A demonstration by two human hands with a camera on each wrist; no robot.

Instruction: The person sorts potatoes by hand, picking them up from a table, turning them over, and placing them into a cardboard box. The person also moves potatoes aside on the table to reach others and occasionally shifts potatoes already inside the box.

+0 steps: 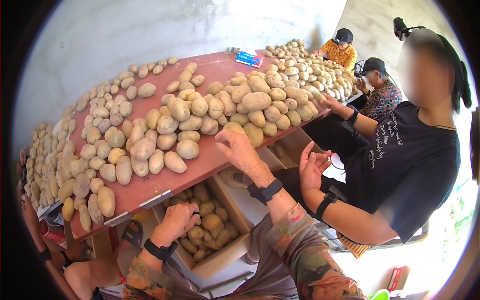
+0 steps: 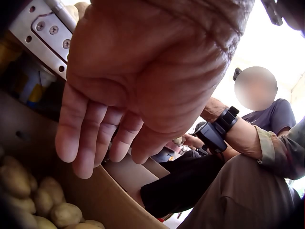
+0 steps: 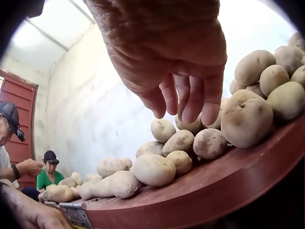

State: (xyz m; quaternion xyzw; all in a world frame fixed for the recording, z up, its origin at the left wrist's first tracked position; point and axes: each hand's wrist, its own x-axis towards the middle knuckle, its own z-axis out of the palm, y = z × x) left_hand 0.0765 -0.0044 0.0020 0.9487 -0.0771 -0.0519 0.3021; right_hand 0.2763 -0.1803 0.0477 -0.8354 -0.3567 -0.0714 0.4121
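Observation:
My left hand (image 1: pixel 174 223) hangs over the near side of a cardboard box (image 1: pixel 227 256) that holds a heap of potatoes (image 1: pixel 212 221). The left wrist view shows its bare palm and loosely bent fingers (image 2: pixel 86 138) with nothing in them, above the box. At the front edge of the red table (image 1: pixel 202 167), my right hand (image 1: pixel 241 154) is raised beside the potato pile (image 1: pixel 256 101). Its fingers (image 3: pixel 193 102) droop, empty, in front of the potatoes in the right wrist view.
Potatoes (image 1: pixel 80 185) also cover the left part of the table. A tissue box (image 1: pixel 249 59) stands at the back. Close on my right sits a person in a dark shirt (image 1: pixel 405 150), with two more people beyond. Metal hinges (image 1: pixel 155 199) line the table's front edge.

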